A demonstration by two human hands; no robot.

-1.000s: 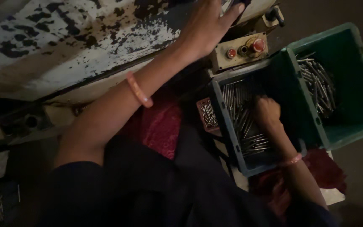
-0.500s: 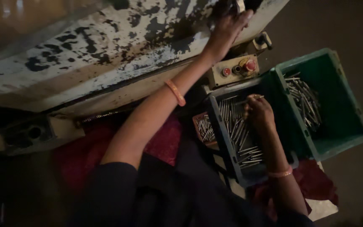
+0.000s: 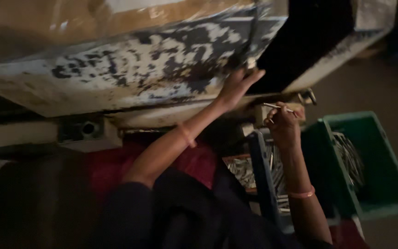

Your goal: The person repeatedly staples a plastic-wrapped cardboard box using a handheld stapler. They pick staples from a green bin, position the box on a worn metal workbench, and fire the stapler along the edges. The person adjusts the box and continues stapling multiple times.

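Dim workshop; pin (image 3: 277, 107) near-level, crosswise

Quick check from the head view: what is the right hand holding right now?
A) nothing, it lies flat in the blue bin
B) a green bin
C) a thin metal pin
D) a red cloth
C: the right hand is raised above the blue bin and grips a thin metal pin in its fingers, while the left hand rests on the worn machine.
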